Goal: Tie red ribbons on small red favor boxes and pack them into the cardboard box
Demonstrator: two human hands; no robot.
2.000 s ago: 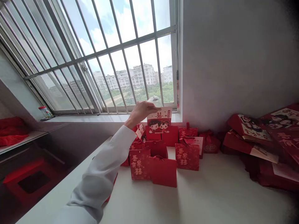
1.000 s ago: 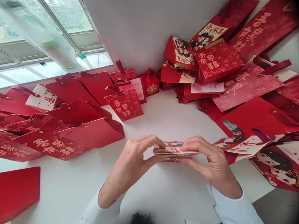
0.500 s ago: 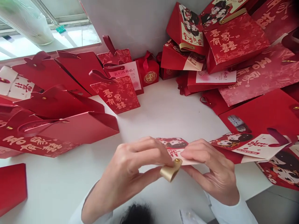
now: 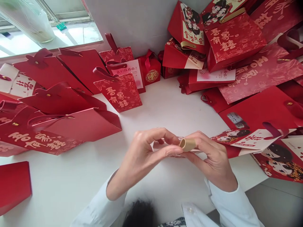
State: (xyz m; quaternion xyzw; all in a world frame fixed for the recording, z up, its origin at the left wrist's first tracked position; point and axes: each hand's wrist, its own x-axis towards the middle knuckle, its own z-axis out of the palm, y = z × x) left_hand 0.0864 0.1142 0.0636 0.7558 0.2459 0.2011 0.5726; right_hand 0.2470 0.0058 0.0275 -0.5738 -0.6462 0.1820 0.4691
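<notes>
Left hand (image 4: 144,157), right hand (image 4: 213,160) mostly hide the card (image 4: 157,145)

left hand (image 4: 144,156), right hand (image 4: 213,154) around gold strap (image 4: 188,144), red bags (image 4: 119,93)

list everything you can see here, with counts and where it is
red gift bags with gold characters: several, red and gold, standing and leaning in a group at the left of the table
heaped gift bags: many, red, piled in the far right corner
gift box: 1, red with gold seal, against the wall
loose red bag panel: 1, red, near left edge
white table: 1, white, under everything
cartoon-couple card: 1, red and cream, in both hands
curled gold strip: 1, gold, between both hands
left hand: 1, on the strip and card
right hand: 1, on the strip and card
sleeves: 2, white, on both forearms
</notes>
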